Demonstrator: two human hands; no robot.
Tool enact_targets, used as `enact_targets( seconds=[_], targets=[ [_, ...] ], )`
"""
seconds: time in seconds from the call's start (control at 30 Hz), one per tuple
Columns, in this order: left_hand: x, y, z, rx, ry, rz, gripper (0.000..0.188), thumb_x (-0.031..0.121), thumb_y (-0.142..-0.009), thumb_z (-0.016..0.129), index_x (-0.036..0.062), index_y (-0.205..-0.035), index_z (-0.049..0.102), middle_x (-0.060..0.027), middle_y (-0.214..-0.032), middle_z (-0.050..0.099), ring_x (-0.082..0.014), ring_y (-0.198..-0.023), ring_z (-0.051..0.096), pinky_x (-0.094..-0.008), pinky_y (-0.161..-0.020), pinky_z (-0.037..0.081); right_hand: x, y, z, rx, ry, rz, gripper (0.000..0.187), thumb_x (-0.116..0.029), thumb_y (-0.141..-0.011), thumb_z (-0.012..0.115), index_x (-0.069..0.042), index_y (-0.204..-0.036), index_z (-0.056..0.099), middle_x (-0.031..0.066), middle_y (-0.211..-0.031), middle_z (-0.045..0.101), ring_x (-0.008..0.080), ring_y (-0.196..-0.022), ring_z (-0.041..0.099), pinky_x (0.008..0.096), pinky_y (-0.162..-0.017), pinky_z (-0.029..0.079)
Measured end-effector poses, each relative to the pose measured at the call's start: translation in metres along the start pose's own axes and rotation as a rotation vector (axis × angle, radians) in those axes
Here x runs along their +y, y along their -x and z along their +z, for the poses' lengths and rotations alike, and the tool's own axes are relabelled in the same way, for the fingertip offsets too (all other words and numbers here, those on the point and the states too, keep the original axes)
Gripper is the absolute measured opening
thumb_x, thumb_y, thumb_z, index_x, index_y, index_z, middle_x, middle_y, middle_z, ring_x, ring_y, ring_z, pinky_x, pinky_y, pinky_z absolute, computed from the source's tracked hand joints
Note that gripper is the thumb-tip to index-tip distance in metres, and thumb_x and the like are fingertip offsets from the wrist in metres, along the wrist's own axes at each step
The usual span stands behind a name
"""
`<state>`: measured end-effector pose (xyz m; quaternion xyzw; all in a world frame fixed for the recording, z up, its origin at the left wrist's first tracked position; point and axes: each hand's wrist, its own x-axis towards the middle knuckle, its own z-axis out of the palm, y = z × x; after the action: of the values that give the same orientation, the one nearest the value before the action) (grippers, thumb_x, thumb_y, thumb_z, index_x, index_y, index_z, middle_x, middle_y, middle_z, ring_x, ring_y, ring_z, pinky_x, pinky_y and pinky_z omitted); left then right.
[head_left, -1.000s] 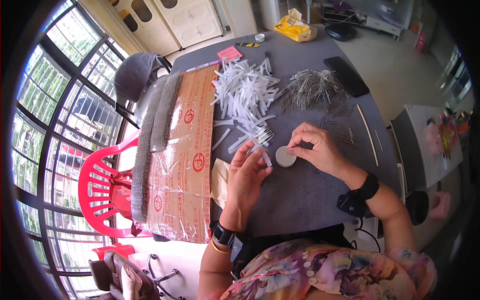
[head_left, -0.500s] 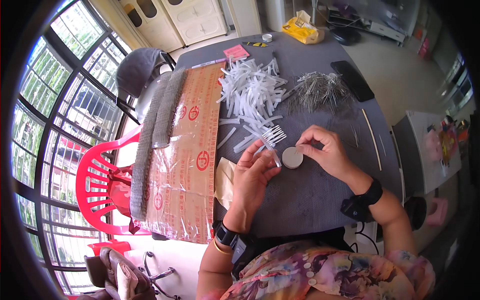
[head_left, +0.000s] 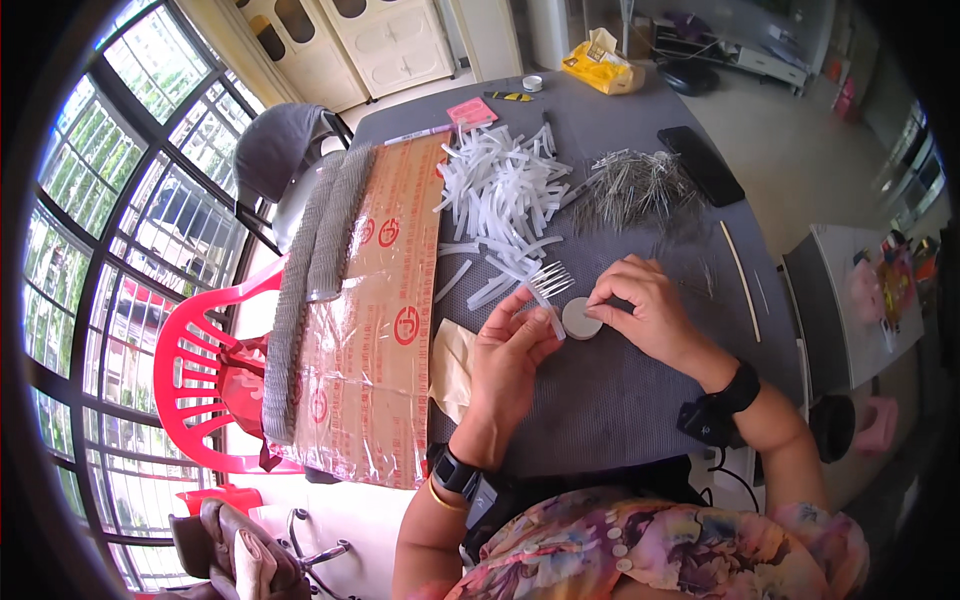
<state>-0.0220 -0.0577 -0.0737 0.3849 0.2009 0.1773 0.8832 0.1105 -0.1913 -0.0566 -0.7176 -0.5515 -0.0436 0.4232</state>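
Observation:
My left hand (head_left: 508,350) pinches a translucent white plastic strip (head_left: 545,305) between thumb and fingers. Several thin metal pins (head_left: 552,281) stick out of the strip side by side, pointing to the right. Close by, my right hand (head_left: 640,305) is closed in a pinch at the edge of a round, pale disc (head_left: 582,318); whatever lies between its fingertips is too small to make out. Beyond my hands spreads a heap of similar translucent strips (head_left: 505,185). To the right of that heap lies a pile of thin metal pins (head_left: 640,188).
A brown cardboard sheet under clear plastic (head_left: 370,350) covers the table's left side, bearing grey rows of packed pieces (head_left: 290,330). A black phone (head_left: 702,165), a wooden stick (head_left: 741,280) and a yellow packet (head_left: 603,65) lie farther off. A red chair (head_left: 175,365) stands left.
My right hand has shifted slightly left, its fingertips now at the disc's edge. In my left hand the strip with the pins has turned a little.

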Motion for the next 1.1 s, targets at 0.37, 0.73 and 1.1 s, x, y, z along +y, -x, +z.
enact_targets(
  seconds=[0.37, 0.73, 1.1],
  targets=[
    [-0.0002, 0.0006, -0.0036, -0.033, -0.018, -0.005, 0.027, 0.005, -0.083, 0.055, 0.0065, -0.11, 0.049, -0.0072, -0.091, 0.061, -0.0134, -0.076, 0.06, -0.0285, -0.069, 0.052, 0.0019, 0.0004, 0.0013, 0.053, -0.124, 0.06, 0.013, -0.013, -0.069, 0.068, -0.008, -0.072, 0.057, 0.0011, -0.07, 0.057, 0.0181, -0.068, 0.053, 0.0316, -0.067, 0.036],
    [0.0009, 0.0023, -0.0016, -0.029, -0.003, -0.017, 0.028, 0.003, -0.083, 0.055, 0.0066, -0.11, 0.049, -0.0072, -0.091, 0.061, -0.0133, -0.076, 0.06, -0.0282, -0.068, 0.052, -0.0017, 0.0005, 0.0027, -0.044, 0.105, -0.018, 0.012, -0.013, -0.068, 0.068, -0.01, -0.07, 0.057, -0.0016, -0.073, 0.054, 0.0171, -0.073, 0.05, 0.032, -0.068, 0.034],
    [0.0017, 0.0021, 0.0, -0.032, -0.001, -0.019, 0.029, 0.004, -0.083, 0.056, 0.0061, -0.111, 0.049, -0.007, -0.091, 0.061, -0.013, -0.076, 0.06, -0.0282, -0.069, 0.052, -0.0027, 0.0002, 0.0008, 0.036, -0.155, 0.109, 0.01, -0.01, -0.072, 0.067, -0.006, -0.073, 0.058, 0.0018, -0.07, 0.059, 0.0118, -0.065, 0.054, 0.0274, -0.064, 0.04]
  ],
)
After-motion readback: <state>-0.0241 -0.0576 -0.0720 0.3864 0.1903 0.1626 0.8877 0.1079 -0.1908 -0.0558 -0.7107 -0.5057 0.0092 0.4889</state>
